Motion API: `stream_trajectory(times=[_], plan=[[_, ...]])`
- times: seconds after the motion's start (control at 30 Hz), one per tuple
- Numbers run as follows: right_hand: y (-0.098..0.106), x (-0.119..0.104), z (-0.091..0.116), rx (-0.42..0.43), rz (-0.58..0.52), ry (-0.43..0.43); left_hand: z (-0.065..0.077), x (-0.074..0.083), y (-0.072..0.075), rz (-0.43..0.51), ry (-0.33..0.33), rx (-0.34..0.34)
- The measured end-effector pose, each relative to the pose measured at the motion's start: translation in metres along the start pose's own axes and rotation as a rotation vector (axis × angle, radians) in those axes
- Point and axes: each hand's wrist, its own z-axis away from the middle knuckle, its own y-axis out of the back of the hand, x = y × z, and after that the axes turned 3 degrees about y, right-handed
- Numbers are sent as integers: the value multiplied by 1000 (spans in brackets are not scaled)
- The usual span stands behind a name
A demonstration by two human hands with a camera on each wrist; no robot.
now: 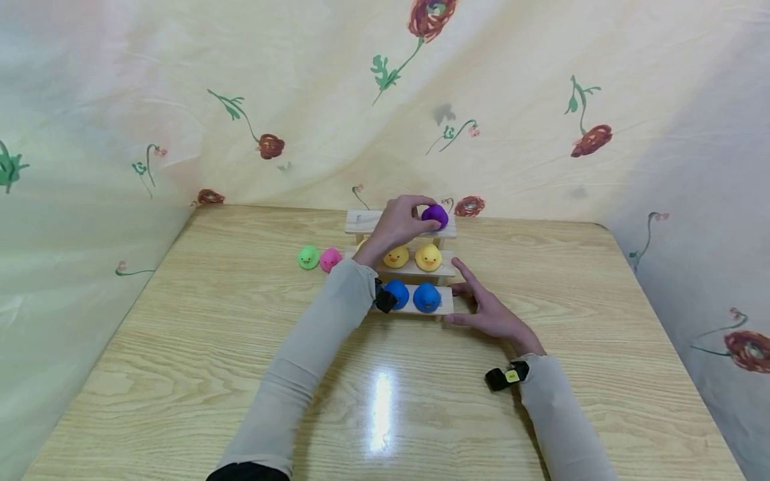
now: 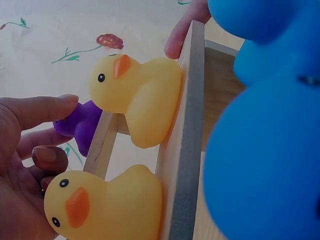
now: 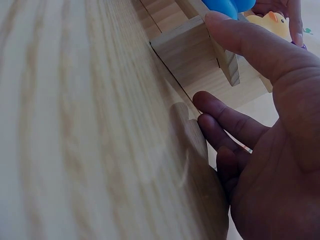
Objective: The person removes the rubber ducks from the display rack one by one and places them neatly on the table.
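Observation:
My left hand (image 1: 400, 224) pinches a purple rubber duck (image 1: 435, 217) at the right end of the top tier of a three-step wooden rack (image 1: 361, 219). In the left wrist view, thumb and fingers lie around the purple duck (image 2: 85, 125), beyond two yellow ducks (image 2: 155, 95). Spread fingers of my right hand (image 1: 490, 314) lie by the rack's right end; in the right wrist view the thumb touches the lowest step (image 3: 192, 42). Yellow ducks (image 1: 428, 257) sit on the middle tier, one mostly hidden by my left hand. Blue ducks (image 1: 427, 298) stand on the lowest tier.
On the wooden table (image 1: 198, 347), left of the rack, a green duck (image 1: 309, 257) and a pink duck (image 1: 330, 259) stand side by side. A flower-patterned cloth (image 1: 325, 133) hangs behind the table and along its sides. My left forearm covers part of the rack's left side.

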Motion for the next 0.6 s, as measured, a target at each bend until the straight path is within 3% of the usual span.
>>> stream_trajectory(times=[0.6], plan=[[2, -1, -3, -3, 5, -9, -1, 2, 3, 3, 8, 13]])
